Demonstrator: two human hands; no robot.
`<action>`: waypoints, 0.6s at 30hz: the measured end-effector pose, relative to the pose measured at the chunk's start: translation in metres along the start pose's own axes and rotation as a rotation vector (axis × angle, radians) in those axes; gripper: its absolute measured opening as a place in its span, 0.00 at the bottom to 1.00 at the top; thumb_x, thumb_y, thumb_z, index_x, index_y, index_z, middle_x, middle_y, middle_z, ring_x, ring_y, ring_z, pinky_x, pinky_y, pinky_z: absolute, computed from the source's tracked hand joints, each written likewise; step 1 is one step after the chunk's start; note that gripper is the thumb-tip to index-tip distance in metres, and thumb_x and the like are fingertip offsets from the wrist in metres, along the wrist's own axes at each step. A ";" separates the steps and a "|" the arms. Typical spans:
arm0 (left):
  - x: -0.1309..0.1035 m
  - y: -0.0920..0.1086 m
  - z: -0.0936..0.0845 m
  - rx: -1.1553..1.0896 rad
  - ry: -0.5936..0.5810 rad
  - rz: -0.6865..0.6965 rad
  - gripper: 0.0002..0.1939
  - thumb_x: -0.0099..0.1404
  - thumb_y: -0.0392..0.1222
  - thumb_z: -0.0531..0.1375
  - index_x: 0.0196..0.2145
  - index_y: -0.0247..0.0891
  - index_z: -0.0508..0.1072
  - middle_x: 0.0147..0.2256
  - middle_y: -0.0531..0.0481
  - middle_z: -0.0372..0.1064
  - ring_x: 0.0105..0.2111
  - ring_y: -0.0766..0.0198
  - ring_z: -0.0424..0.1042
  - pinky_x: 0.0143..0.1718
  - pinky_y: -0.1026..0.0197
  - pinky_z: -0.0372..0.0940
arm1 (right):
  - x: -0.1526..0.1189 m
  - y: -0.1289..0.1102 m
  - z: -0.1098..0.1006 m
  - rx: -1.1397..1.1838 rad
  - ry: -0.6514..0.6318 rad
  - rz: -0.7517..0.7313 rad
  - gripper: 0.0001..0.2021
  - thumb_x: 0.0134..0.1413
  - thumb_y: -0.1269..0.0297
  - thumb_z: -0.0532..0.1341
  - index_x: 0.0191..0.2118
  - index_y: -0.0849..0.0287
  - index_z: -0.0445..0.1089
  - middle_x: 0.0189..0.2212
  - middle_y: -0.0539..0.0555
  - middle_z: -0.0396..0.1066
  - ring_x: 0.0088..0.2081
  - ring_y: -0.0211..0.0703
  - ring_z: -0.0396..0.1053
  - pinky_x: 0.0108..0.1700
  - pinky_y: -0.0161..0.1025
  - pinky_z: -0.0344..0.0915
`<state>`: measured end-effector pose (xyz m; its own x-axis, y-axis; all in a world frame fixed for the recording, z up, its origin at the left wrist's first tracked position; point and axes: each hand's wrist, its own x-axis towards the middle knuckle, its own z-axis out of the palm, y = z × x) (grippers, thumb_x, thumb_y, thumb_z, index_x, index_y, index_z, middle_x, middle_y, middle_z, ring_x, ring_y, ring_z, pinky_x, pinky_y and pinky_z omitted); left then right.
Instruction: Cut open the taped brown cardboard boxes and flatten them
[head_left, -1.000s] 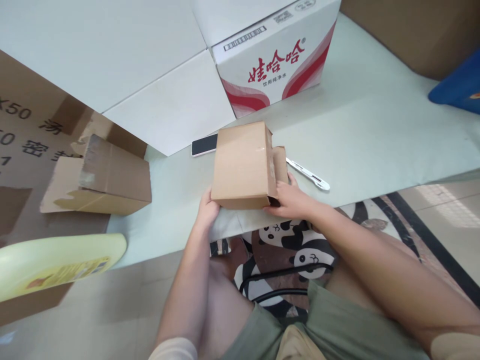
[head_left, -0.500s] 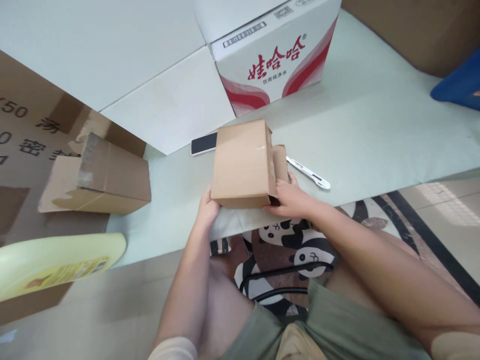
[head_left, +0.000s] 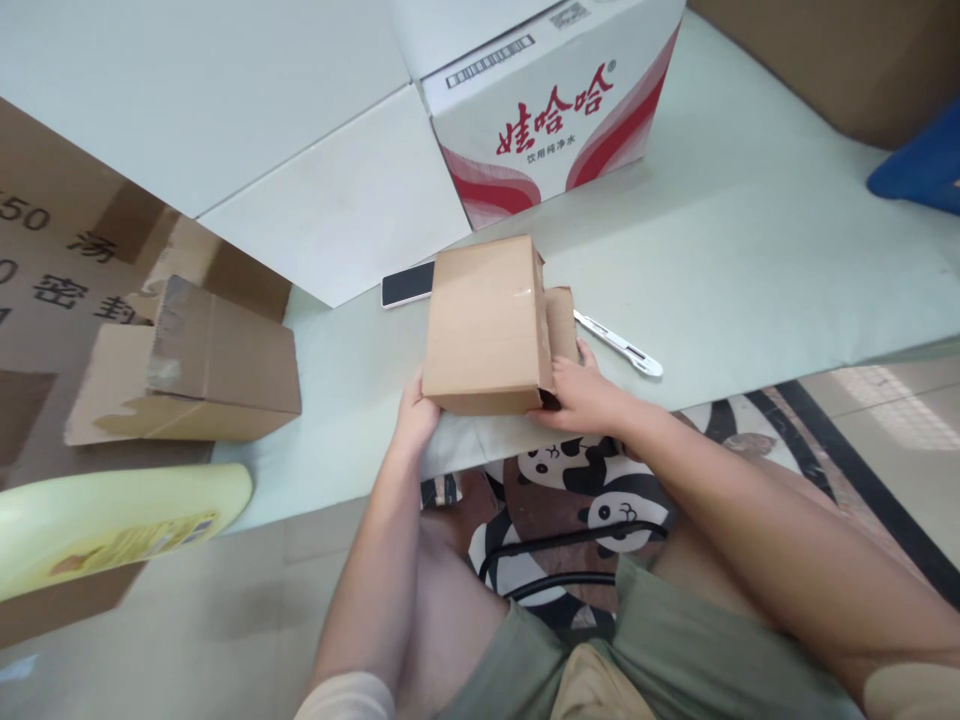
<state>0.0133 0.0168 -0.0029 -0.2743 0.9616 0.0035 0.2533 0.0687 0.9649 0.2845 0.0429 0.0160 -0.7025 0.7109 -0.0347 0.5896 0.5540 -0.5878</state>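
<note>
A small brown cardboard box (head_left: 484, 320) rests on the pale green table cover, its flap standing out on the right side. My left hand (head_left: 415, 418) grips the near left corner, with most fingers hidden behind the box. At the open right end, my right hand (head_left: 583, 395) holds the edge and flap, and some fingertips go out of sight at the opening. A white utility knife (head_left: 621, 344) lies just beyond my right hand. Partly covered by the box's left side is a dark flat phone-like object (head_left: 406, 285).
White cartons (head_left: 337, 190) and a red-and-white water carton (head_left: 555, 140) stand behind. To the left are an opened cardboard box (head_left: 225, 350) and a pale yellow bottle (head_left: 127, 520). A blue object (head_left: 919, 165) sits at the far right. The table's front edge runs close to my hands.
The opened box on the left has shifted slightly to the left and tilted. Both hands and the box they hold stay almost still.
</note>
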 end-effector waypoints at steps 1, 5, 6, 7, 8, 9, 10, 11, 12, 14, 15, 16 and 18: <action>0.000 0.000 0.000 -0.019 0.010 -0.009 0.18 0.55 0.34 0.64 0.44 0.42 0.81 0.50 0.44 0.78 0.57 0.48 0.72 0.65 0.43 0.59 | 0.000 0.000 0.000 -0.001 -0.002 -0.001 0.19 0.56 0.58 0.61 0.52 0.56 0.73 0.51 0.63 0.74 0.58 0.68 0.65 0.62 0.82 0.32; -0.001 0.004 0.002 -0.067 0.026 -0.031 0.17 0.54 0.33 0.65 0.42 0.42 0.82 0.49 0.45 0.78 0.57 0.47 0.72 0.65 0.43 0.59 | 0.000 0.000 0.001 -0.005 0.007 0.003 0.19 0.56 0.58 0.61 0.52 0.55 0.73 0.52 0.63 0.74 0.58 0.68 0.65 0.63 0.81 0.31; -0.001 0.005 0.002 -0.070 0.025 -0.029 0.17 0.53 0.33 0.65 0.42 0.43 0.82 0.48 0.45 0.78 0.57 0.48 0.72 0.65 0.43 0.59 | 0.000 0.000 0.001 -0.004 0.011 0.003 0.19 0.56 0.58 0.61 0.53 0.55 0.73 0.52 0.63 0.73 0.58 0.68 0.65 0.63 0.81 0.31; -0.002 0.006 0.003 -0.070 0.023 -0.026 0.17 0.53 0.33 0.65 0.42 0.43 0.82 0.48 0.45 0.79 0.57 0.48 0.72 0.65 0.43 0.59 | 0.000 0.000 0.001 -0.004 0.014 0.003 0.19 0.56 0.58 0.61 0.53 0.56 0.73 0.52 0.64 0.73 0.58 0.68 0.64 0.63 0.81 0.31; -0.002 0.006 0.003 -0.066 0.023 -0.022 0.18 0.53 0.33 0.65 0.42 0.43 0.82 0.48 0.46 0.79 0.56 0.48 0.72 0.65 0.43 0.58 | 0.000 0.001 0.001 -0.002 0.014 0.004 0.20 0.56 0.58 0.61 0.53 0.56 0.72 0.53 0.64 0.73 0.59 0.68 0.64 0.63 0.81 0.31; -0.002 0.006 0.003 -0.061 0.023 -0.020 0.17 0.53 0.34 0.65 0.42 0.43 0.82 0.48 0.46 0.79 0.56 0.48 0.72 0.65 0.43 0.58 | 0.000 0.001 0.001 -0.001 0.013 0.004 0.20 0.56 0.57 0.61 0.54 0.56 0.72 0.53 0.64 0.73 0.59 0.68 0.64 0.63 0.81 0.31; -0.002 0.006 0.003 -0.054 0.021 -0.018 0.17 0.53 0.34 0.65 0.42 0.43 0.82 0.48 0.46 0.79 0.56 0.48 0.72 0.65 0.43 0.58 | 0.000 0.001 0.001 0.000 0.012 0.005 0.20 0.56 0.57 0.61 0.54 0.55 0.72 0.53 0.64 0.73 0.59 0.68 0.64 0.63 0.81 0.31; -0.001 0.006 0.003 -0.048 0.018 -0.015 0.18 0.53 0.35 0.64 0.43 0.43 0.82 0.49 0.46 0.78 0.56 0.48 0.72 0.65 0.44 0.58 | 0.000 0.001 0.001 0.001 0.011 0.006 0.20 0.56 0.57 0.61 0.54 0.55 0.72 0.53 0.64 0.73 0.59 0.68 0.64 0.63 0.81 0.31; -0.001 0.006 0.003 -0.042 0.014 -0.012 0.18 0.54 0.35 0.64 0.43 0.42 0.82 0.49 0.46 0.78 0.56 0.48 0.72 0.65 0.44 0.58 | 0.000 0.001 0.001 0.001 0.012 0.008 0.21 0.56 0.57 0.61 0.54 0.55 0.72 0.53 0.64 0.73 0.59 0.68 0.64 0.63 0.81 0.31; -0.001 0.005 0.002 -0.035 0.003 -0.005 0.18 0.54 0.36 0.64 0.44 0.42 0.82 0.50 0.46 0.78 0.56 0.49 0.72 0.65 0.44 0.59 | 0.000 0.000 0.001 0.001 0.014 0.010 0.21 0.56 0.57 0.61 0.54 0.56 0.72 0.53 0.64 0.73 0.59 0.69 0.64 0.62 0.81 0.31; -0.001 0.005 0.002 -0.032 -0.001 0.000 0.18 0.54 0.36 0.64 0.44 0.42 0.81 0.50 0.46 0.78 0.56 0.49 0.72 0.65 0.44 0.59 | 0.000 0.000 0.001 0.000 0.013 0.010 0.21 0.56 0.57 0.61 0.54 0.56 0.72 0.53 0.64 0.73 0.59 0.69 0.64 0.62 0.82 0.31; -0.001 0.005 0.003 -0.031 -0.002 0.004 0.18 0.54 0.36 0.64 0.44 0.42 0.81 0.50 0.46 0.78 0.56 0.49 0.72 0.65 0.44 0.59 | 0.000 0.000 0.001 -0.001 0.013 0.010 0.21 0.56 0.57 0.61 0.54 0.56 0.72 0.53 0.64 0.73 0.59 0.69 0.64 0.62 0.82 0.31; -0.002 0.005 0.003 -0.033 -0.002 0.007 0.18 0.54 0.36 0.64 0.44 0.42 0.82 0.50 0.46 0.78 0.56 0.49 0.73 0.65 0.44 0.59 | 0.000 0.000 0.001 -0.005 0.014 0.009 0.21 0.56 0.57 0.61 0.55 0.56 0.72 0.53 0.64 0.73 0.59 0.69 0.64 0.62 0.82 0.31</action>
<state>0.0174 0.0164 0.0012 -0.2710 0.9625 0.0100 0.2248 0.0531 0.9730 0.2842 0.0421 0.0148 -0.6915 0.7218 -0.0280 0.5975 0.5497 -0.5837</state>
